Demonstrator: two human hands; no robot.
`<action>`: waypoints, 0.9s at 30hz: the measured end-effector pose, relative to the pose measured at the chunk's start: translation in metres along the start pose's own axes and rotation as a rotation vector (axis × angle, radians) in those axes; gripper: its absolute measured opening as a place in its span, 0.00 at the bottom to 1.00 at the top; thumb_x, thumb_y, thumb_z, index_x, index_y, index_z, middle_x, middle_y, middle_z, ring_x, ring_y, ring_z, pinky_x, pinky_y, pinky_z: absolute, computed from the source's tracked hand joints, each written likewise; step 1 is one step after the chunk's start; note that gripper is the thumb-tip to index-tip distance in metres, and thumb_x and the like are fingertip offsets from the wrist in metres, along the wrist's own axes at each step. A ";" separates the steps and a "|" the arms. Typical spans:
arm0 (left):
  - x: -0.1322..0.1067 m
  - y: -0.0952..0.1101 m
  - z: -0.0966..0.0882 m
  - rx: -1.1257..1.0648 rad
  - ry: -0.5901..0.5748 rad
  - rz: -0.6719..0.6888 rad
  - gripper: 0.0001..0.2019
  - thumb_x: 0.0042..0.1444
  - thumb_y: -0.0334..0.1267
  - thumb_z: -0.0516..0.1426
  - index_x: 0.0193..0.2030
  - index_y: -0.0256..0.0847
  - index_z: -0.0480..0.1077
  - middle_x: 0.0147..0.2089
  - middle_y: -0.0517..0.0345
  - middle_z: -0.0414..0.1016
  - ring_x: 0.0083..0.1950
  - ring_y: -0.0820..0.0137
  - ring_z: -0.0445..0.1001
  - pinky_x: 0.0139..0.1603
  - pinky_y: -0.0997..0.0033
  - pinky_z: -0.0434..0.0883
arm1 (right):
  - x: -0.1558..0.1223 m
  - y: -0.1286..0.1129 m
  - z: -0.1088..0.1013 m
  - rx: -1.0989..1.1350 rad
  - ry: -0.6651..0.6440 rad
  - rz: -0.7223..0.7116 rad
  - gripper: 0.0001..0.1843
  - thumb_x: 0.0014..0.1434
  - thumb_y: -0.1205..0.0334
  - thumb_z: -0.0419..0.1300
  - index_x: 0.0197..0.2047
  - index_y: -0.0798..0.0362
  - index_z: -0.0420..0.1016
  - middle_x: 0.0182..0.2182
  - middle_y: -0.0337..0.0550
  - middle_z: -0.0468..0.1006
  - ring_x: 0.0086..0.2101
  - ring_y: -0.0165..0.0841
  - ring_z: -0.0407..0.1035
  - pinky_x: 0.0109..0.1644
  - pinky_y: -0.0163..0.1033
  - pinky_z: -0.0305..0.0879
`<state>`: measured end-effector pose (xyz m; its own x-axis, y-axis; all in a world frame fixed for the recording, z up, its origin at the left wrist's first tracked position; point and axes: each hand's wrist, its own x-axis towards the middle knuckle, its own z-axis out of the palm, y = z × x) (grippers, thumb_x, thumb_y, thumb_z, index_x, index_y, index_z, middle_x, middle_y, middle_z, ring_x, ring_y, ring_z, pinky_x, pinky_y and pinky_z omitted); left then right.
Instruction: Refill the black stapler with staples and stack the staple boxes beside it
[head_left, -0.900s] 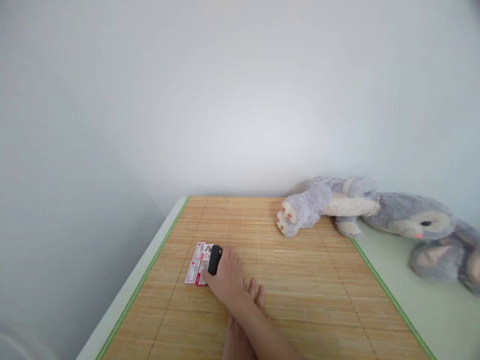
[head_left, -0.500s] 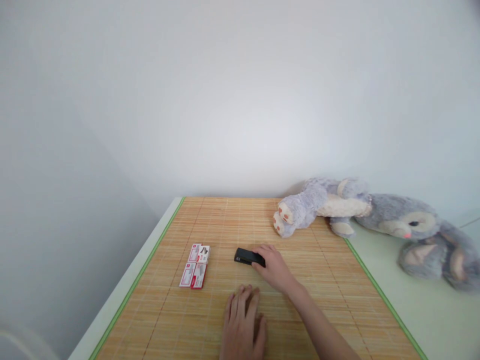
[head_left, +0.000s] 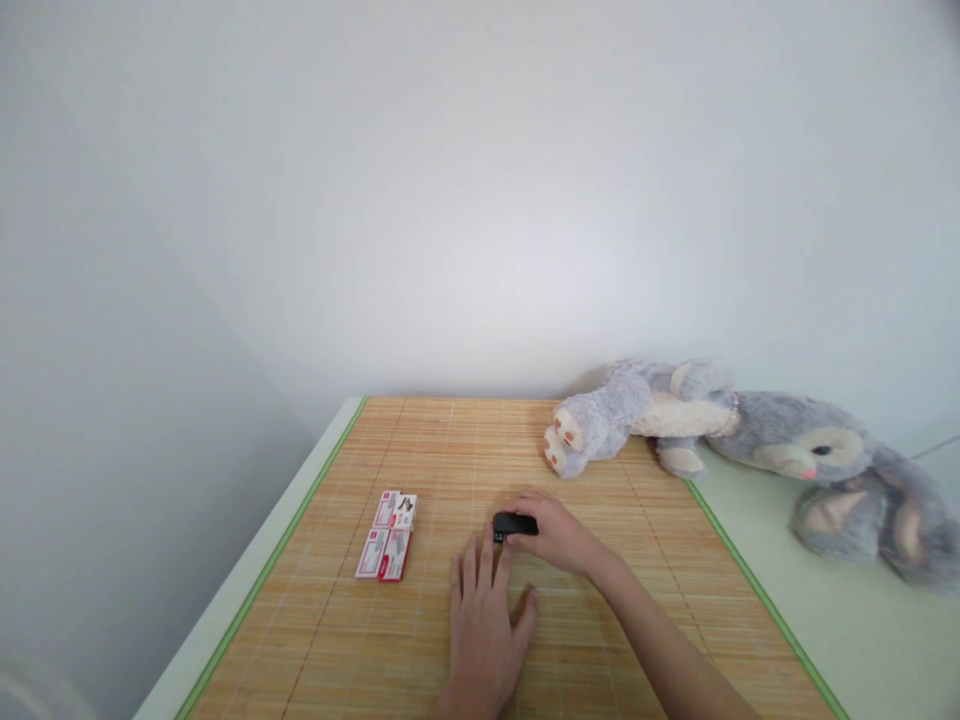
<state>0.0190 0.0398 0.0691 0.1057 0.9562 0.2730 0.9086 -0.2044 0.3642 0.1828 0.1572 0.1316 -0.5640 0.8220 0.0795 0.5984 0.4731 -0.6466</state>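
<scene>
Black stapler [head_left: 515,524] in right fingers [head_left: 534,497], left hand [head_left: 484,625] palm-down nearby

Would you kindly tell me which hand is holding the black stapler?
The right hand, which grips the stapler; the left hand lies palm down on the mat.

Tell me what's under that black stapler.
Bamboo mat shows around the black stapler, which the right hand's fingers hold; whatever lies directly beneath is covered, so I can't tell.
</scene>
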 end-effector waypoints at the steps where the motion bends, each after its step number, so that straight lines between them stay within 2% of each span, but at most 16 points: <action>1: -0.001 0.000 0.001 0.002 -0.004 -0.003 0.30 0.66 0.51 0.54 0.73 0.48 0.61 0.77 0.53 0.58 0.78 0.50 0.51 0.75 0.39 0.52 | 0.005 -0.005 0.000 -0.013 -0.005 -0.019 0.15 0.55 0.63 0.70 0.47 0.49 0.81 0.43 0.43 0.80 0.48 0.41 0.71 0.53 0.42 0.63; 4: -0.002 -0.001 0.003 0.009 -0.016 -0.007 0.32 0.67 0.50 0.54 0.75 0.50 0.57 0.78 0.56 0.54 0.80 0.49 0.45 0.76 0.39 0.50 | 0.013 -0.015 -0.008 -0.025 -0.014 -0.037 0.11 0.53 0.64 0.71 0.41 0.50 0.81 0.40 0.42 0.80 0.46 0.40 0.70 0.52 0.41 0.63; 8: 0.000 -0.002 0.002 0.008 -0.045 -0.002 0.35 0.67 0.46 0.53 0.78 0.53 0.48 0.80 0.57 0.48 0.81 0.49 0.42 0.76 0.35 0.49 | -0.005 -0.012 -0.047 0.044 0.011 -0.042 0.13 0.57 0.60 0.70 0.45 0.49 0.79 0.44 0.41 0.79 0.47 0.38 0.71 0.53 0.41 0.64; 11: 0.001 -0.003 0.000 -0.008 -0.074 -0.008 0.35 0.67 0.46 0.54 0.78 0.54 0.47 0.80 0.57 0.47 0.81 0.49 0.41 0.75 0.33 0.48 | -0.036 0.004 -0.080 0.127 0.070 0.042 0.13 0.59 0.57 0.68 0.47 0.47 0.78 0.46 0.41 0.80 0.48 0.38 0.72 0.53 0.42 0.67; 14: 0.002 -0.002 0.000 -0.026 -0.074 -0.013 0.36 0.66 0.46 0.55 0.78 0.54 0.48 0.80 0.57 0.47 0.81 0.47 0.41 0.75 0.32 0.48 | -0.069 0.034 -0.095 0.167 0.104 0.195 0.13 0.60 0.53 0.66 0.47 0.46 0.78 0.46 0.42 0.80 0.46 0.38 0.74 0.48 0.41 0.71; 18: 0.002 -0.002 0.002 -0.033 -0.053 -0.010 0.35 0.66 0.45 0.55 0.78 0.54 0.49 0.80 0.55 0.47 0.80 0.46 0.42 0.75 0.31 0.49 | -0.099 0.075 -0.082 0.243 0.141 0.340 0.18 0.58 0.49 0.67 0.48 0.48 0.78 0.45 0.45 0.81 0.45 0.40 0.75 0.47 0.43 0.74; 22: 0.002 -0.004 0.000 -0.039 -0.033 0.040 0.34 0.66 0.42 0.55 0.77 0.53 0.51 0.80 0.54 0.50 0.80 0.48 0.43 0.74 0.33 0.53 | -0.112 0.093 -0.058 0.341 0.221 0.383 0.25 0.57 0.45 0.66 0.54 0.49 0.77 0.46 0.46 0.81 0.45 0.41 0.76 0.50 0.47 0.75; 25: -0.001 -0.020 -0.009 -0.045 0.032 0.064 0.27 0.67 0.35 0.52 0.71 0.55 0.63 0.78 0.56 0.54 0.79 0.52 0.47 0.74 0.38 0.56 | -0.127 0.092 -0.046 0.397 0.272 0.418 0.37 0.56 0.42 0.67 0.65 0.46 0.70 0.49 0.47 0.81 0.44 0.40 0.76 0.50 0.48 0.76; 27: -0.005 -0.041 -0.020 -0.018 0.129 -0.011 0.21 0.67 0.34 0.52 0.63 0.54 0.72 0.75 0.55 0.59 0.76 0.54 0.54 0.73 0.40 0.58 | -0.143 0.089 -0.039 0.424 0.287 0.460 0.42 0.56 0.40 0.67 0.69 0.46 0.65 0.50 0.48 0.80 0.44 0.40 0.77 0.49 0.47 0.76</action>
<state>-0.0266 0.0390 0.0707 0.0420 0.9237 0.3808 0.9017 -0.1993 0.3838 0.3387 0.0944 0.0928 -0.0981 0.9886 -0.1139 0.4331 -0.0606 -0.8993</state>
